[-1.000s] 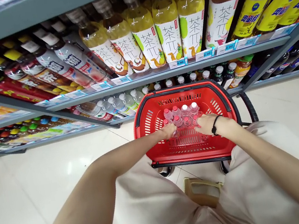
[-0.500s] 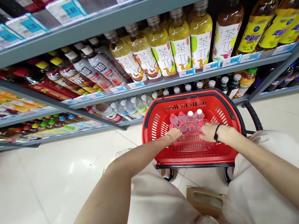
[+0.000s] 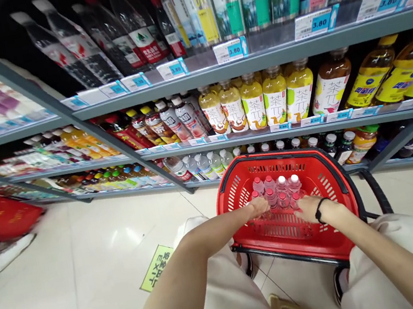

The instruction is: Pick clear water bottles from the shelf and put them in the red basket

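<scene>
I get just one view, from the wearer's head, facing forward and down at close range: the red basket (image 3: 307, 248) sits just below centre, the drink shelves (image 3: 273, 57) fill the upper half, tilted, floor (image 3: 73, 284) at left

Bright overhead light (blurred, warped edges)

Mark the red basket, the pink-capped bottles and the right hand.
red basket (image 3: 279, 156): head view, far rim.
pink-capped bottles (image 3: 294, 179): head view, a back-row cap.
right hand (image 3: 308, 208): head view, back of hand.
</scene>
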{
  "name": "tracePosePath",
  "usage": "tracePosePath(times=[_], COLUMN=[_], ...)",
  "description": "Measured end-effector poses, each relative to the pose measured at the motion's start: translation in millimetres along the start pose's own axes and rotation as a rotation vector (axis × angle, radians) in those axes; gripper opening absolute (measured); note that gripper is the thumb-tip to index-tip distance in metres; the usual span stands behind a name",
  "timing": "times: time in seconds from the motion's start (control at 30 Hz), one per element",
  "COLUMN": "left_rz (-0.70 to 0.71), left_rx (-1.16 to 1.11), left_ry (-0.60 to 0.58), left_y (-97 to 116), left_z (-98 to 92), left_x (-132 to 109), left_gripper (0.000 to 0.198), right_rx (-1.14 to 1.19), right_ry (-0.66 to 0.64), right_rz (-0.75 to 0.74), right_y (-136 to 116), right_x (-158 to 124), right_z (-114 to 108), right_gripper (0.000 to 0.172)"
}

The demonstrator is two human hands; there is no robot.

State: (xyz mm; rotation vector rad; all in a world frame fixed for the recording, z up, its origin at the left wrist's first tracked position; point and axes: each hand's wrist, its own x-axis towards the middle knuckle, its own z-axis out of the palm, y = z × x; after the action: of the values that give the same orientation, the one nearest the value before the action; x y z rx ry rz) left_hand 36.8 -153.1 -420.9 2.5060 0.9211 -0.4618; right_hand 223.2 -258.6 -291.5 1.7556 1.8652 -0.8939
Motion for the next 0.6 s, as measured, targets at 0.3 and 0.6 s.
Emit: tracePosePath(times=[0.3, 0.6], left_rz=[0.099, 0.067], left_rx=[-0.093, -0.263], left_ry=[0.268, 1.608], left_y=[50, 8], left_z=[-154.0, -448.9], left_x=[-18, -75], left_gripper=[0.023, 0.021], right_rx=[-0.007, -0.043], right_ry=[0.002, -0.016], right_rz=[-0.015, -0.072], right_y=[-7, -18], right_x=[-2, 7], right_z=[0, -1], right_gripper=[0.047, 0.050])
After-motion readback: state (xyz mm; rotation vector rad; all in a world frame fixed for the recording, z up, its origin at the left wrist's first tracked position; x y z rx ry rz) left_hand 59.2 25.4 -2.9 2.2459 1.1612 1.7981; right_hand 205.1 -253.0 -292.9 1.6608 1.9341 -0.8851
